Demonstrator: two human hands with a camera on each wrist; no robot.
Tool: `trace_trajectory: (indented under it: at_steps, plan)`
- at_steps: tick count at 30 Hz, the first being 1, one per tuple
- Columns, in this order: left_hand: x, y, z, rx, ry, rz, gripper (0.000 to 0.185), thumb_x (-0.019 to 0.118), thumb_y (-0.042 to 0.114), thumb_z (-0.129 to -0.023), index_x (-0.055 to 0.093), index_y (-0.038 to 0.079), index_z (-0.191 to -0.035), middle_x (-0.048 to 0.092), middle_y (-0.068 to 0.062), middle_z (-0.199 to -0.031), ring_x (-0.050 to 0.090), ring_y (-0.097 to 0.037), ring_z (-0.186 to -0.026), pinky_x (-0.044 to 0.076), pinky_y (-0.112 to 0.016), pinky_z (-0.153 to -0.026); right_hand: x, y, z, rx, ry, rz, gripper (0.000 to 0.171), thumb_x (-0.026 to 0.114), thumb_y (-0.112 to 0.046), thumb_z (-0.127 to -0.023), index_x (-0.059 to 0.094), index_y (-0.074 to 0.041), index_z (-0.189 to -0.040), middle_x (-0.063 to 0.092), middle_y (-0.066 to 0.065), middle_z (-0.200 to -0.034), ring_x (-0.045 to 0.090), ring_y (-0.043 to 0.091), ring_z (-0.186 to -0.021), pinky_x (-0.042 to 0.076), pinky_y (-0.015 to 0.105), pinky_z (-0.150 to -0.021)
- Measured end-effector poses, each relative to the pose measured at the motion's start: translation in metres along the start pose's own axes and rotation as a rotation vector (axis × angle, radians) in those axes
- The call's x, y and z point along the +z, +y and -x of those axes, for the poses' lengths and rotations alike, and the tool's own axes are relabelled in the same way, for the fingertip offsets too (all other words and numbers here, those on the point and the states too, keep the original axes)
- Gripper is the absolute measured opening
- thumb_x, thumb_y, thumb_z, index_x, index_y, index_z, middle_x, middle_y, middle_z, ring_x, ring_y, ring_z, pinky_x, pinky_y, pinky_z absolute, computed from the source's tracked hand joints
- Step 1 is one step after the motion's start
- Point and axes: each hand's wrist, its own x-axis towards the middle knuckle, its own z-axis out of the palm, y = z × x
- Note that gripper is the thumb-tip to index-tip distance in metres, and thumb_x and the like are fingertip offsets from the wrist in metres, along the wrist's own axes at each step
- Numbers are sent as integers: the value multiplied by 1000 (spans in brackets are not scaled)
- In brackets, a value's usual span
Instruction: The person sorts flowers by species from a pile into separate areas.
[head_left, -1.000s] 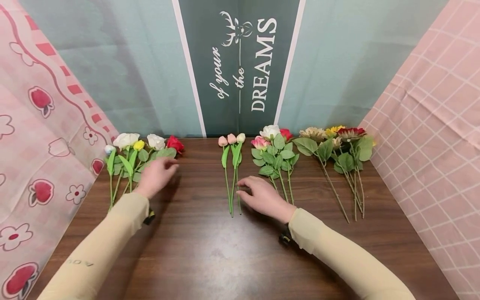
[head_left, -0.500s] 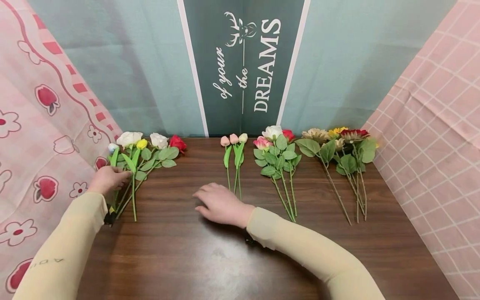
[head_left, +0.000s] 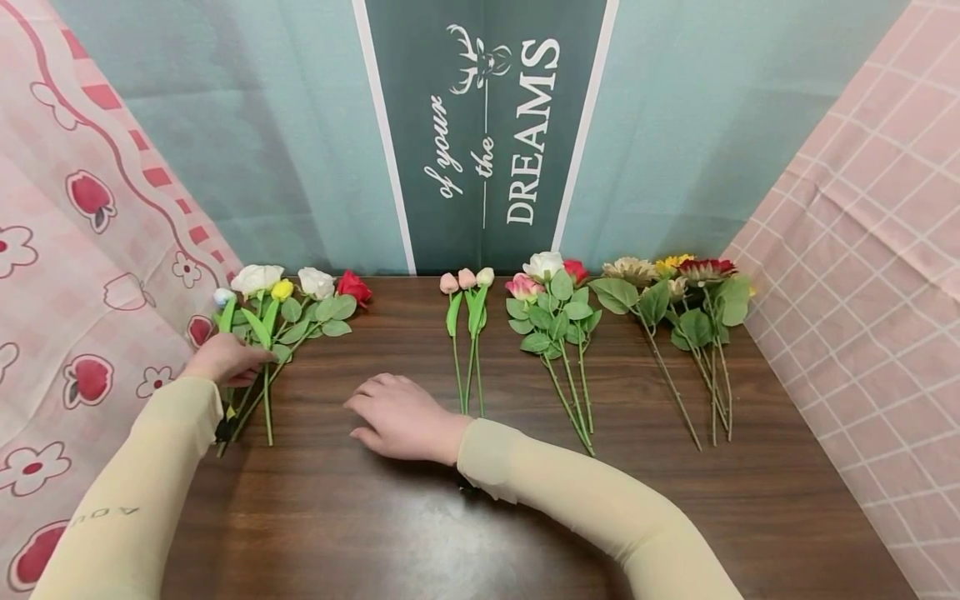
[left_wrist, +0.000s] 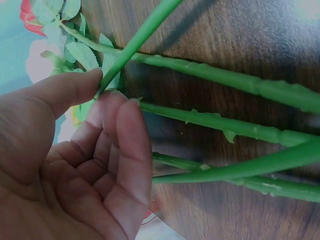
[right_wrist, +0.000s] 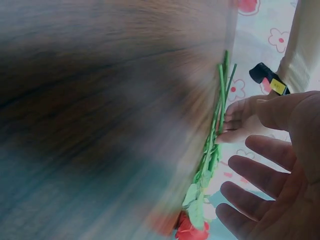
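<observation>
Brown wood-grain table (head_left: 555, 542) spreads beneath a mixed flower bunch (head_left: 291, 310) at its left, far side. Near the middle, the right hand (head_left: 405, 421) is relaxed, holding nothing. Within that bunch, the left hand (head_left: 228, 360) pinches the yellow tulip (head_left: 282, 289) by its green stem (left_wrist: 140, 40).

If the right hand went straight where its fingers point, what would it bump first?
Probably the green stems by the left hand, though the right hand might pass above; depth is unclear.
</observation>
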Motion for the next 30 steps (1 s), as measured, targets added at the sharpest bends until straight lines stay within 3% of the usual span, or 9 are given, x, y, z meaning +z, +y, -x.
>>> trace_trajectory:
  at_steps: [10, 14, 19, 24, 30]
  plan:
    - [-5, 4, 11, 41, 22, 67, 27, 66, 17, -98, 64, -10, -94, 69, -6, -77, 70, -13, -68, 63, -36, -72, 5, 19, 13, 37, 40, -43, 40, 60, -39, -103, 64, -18, -138, 63, -3, -134, 51, 20, -131, 39, 36, -112]
    - [-10, 7, 17, 80, 42, 80, 37, 64, 18, -101, 64, -17, -108, 72, -8, -84, 70, -12, -73, 62, -37, -76, 7, 31, 21, 59, 54, -57, 39, 61, -37, -103, 65, -18, -137, 64, -1, -133, 52, 21, -130, 41, 38, -111]
    - [-11, 17, 23, 116, 49, 108, 52, 61, 29, -104, 58, -19, -125, 73, -5, -89, 71, -9, -76, 62, -35, -79, 6, 46, 35, 86, 66, -87, 38, 59, -36, -104, 65, -17, -136, 64, 0, -133, 53, 22, -129, 40, 38, -112]
    - [12, 42, 25, 157, 15, 242, 52, 61, 27, -105, 53, -17, -131, 72, -5, -91, 72, -11, -79, 61, -36, -83, 1, 59, 51, 116, 104, -153, 36, 60, -34, -104, 66, -14, -134, 65, 1, -131, 55, 21, -128, 41, 36, -111]
    - [69, 82, 23, 233, -42, 429, 50, 64, 23, -103, 54, -16, -133, 70, -19, -103, 72, -15, -84, 59, -37, -87, -2, 73, 75, 223, 161, -286, 34, 59, -33, -105, 69, -14, -131, 68, 0, -128, 58, 20, -125, 46, 36, -107]
